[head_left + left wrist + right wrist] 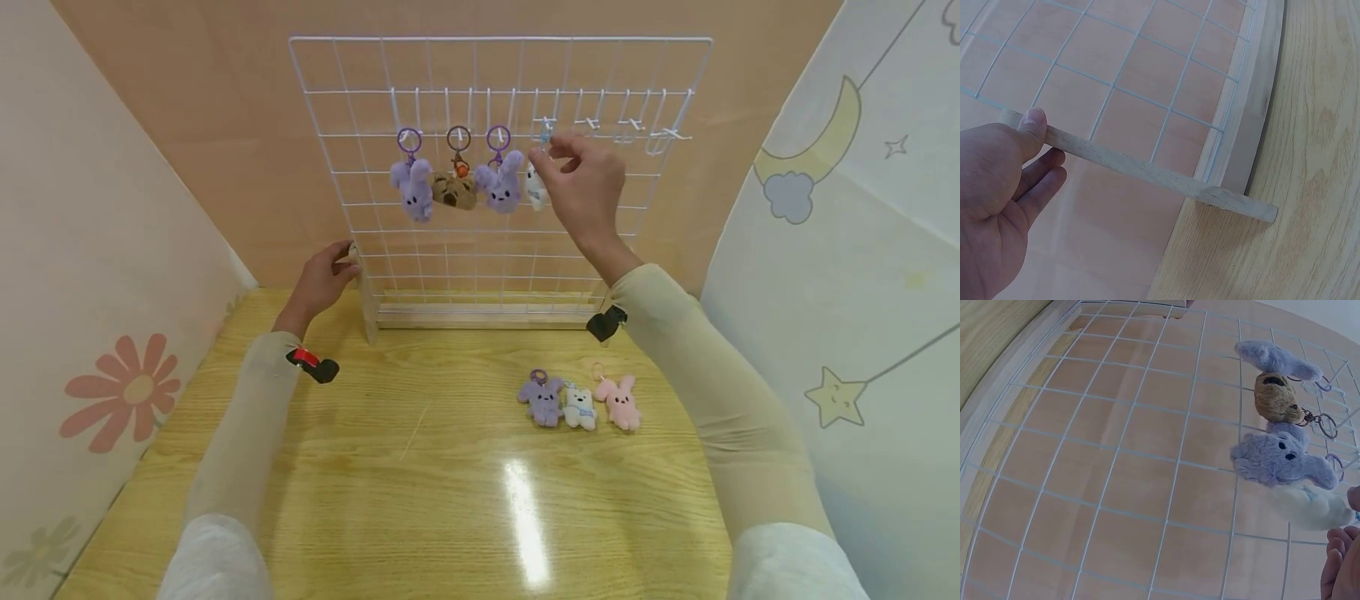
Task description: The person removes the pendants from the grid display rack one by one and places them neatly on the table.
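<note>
Nearest the camera were the left sleeve [216, 558] and the right sleeve [795, 560], stretched over a wooden table [435, 517]. The white toy [535, 190] was up at the wire rack [502, 38], just right of a purple rabbit [502, 187]. The right hand [588, 179] had it pinched near the top between thumb and fingertips, close to its blue ring [546, 132]. Its body lay below the grip and slightly to the left, long axis roughly upright. What seemed to count most was how the ring sat against the hook [548, 123] at that height; the right hand was by far the nearer.

The left hand [322, 279] was well apart, thumb and fingers clamped on a wooden post [1129, 164] at the rack's left side. A brown toy [454, 192] hung left of the rabbit. On the table lay a lilac toy [543, 403], a white bear [580, 410] and a pink rabbit [621, 405].

The right hand hid part of the white toy, and whether the ring was over the hook could not be told. The right wrist view cut that hand off at its edge.
</note>
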A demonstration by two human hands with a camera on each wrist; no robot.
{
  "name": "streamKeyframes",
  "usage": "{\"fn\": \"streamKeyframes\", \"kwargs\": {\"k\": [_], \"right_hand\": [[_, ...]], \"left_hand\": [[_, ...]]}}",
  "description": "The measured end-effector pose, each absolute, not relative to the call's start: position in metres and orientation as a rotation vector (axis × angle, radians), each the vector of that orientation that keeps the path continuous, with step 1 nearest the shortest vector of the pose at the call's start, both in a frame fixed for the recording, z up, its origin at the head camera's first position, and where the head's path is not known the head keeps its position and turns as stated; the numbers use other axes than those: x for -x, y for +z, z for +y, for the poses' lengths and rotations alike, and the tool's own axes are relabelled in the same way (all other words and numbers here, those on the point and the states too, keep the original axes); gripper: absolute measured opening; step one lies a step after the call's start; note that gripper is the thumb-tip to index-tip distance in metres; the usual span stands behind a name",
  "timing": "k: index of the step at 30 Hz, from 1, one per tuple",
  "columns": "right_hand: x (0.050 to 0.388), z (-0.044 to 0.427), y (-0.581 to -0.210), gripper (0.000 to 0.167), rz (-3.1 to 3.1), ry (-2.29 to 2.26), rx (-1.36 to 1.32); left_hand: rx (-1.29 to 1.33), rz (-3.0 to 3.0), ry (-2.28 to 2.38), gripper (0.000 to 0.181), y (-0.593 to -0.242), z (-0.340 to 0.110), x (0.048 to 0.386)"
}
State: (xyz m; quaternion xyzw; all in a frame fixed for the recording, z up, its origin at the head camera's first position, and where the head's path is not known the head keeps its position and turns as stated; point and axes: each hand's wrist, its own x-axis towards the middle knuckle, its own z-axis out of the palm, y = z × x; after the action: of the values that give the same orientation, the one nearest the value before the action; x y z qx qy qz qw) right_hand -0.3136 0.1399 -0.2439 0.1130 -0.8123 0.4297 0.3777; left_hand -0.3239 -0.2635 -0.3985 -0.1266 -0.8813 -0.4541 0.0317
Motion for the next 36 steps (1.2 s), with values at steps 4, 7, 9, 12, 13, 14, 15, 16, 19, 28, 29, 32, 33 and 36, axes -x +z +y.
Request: {"fn": "streamKeyframes", "kwargs": {"k": [4,7,9,12,13,14,15,16,19,28,29,32,33,36], "right_hand": [[0.3151,0.1394,-0.2433,0.029,-2.073,1.095,-0.287],[0.3155,0.1392,-0.2425,0.028,-2.077,1.123,-0.281],[0.3157,0.1392,-0.2421,0.027,-2.08,1.137,-0.283],[0.316,0.1389,-0.2417,0.027,-2.082,1.147,-0.291],[0.3162,0.1388,-0.2417,0.026,-2.082,1.147,-0.295],[0.3164,0.1387,-0.2417,0.026,-2.081,1.146,-0.297],[0.3167,0.1385,-0.2416,0.025,-2.08,1.145,-0.298],[0.3169,0.1384,-0.2415,0.025,-2.079,1.145,-0.297],[0.3165,0.1382,-0.2406,0.024,-2.085,1.147,-0.288],[0.3147,0.1405,-0.2389,0.023,-2.087,1.185,-0.27],[0.3147,0.1408,-0.239,0.023,-2.085,1.19,-0.271],[0.3145,0.1419,-0.2391,0.024,-2.082,1.201,-0.276],[0.3143,0.1423,-0.2391,0.025,-2.082,1.206,-0.278],[0.3127,0.1431,-0.2391,0.026,-2.081,1.222,-0.281]], "left_hand": [[0.395,-2.71,-1.397,0.06,-0.3981,-0.2628,0.3229],[0.403,-2.704,-1.395,0.06,-0.3985,-0.2628,0.3227],[0.407,-2.698,-1.395,0.059,-0.3987,-0.2628,0.3225],[0.408,-2.693,-1.391,0.059,-0.399,-0.2626,0.3224],[0.408,-2.693,-1.39,0.059,-0.3991,-0.2625,0.3224],[0.408,-2.69,-1.391,0.058,-0.3991,-0.2624,0.3222],[0.408,-2.688,-1.393,0.058,-0.3991,-0.2624,0.322],[0.408,-2.688,-1.393,0.058,-0.3991,-0.2624,0.322],[0.41,-2.689,-1.396,0.059,-0.3993,-0.2626,0.3222],[0.398,-2.696,-1.403,0.06,-0.398,-0.2629,0.3213],[0.397,-2.697,-1.401,0.06,-0.398,-0.2629,0.3214],[0.4,-2.694,-1.401,0.06,-0.3979,-0.2626,0.3219],[0.4,-2.694,-1.4,0.06,-0.3979,-0.2625,0.322],[0.4,-2.702,-1.394,0.061,-0.3983,-0.2626,0.3226]]}}
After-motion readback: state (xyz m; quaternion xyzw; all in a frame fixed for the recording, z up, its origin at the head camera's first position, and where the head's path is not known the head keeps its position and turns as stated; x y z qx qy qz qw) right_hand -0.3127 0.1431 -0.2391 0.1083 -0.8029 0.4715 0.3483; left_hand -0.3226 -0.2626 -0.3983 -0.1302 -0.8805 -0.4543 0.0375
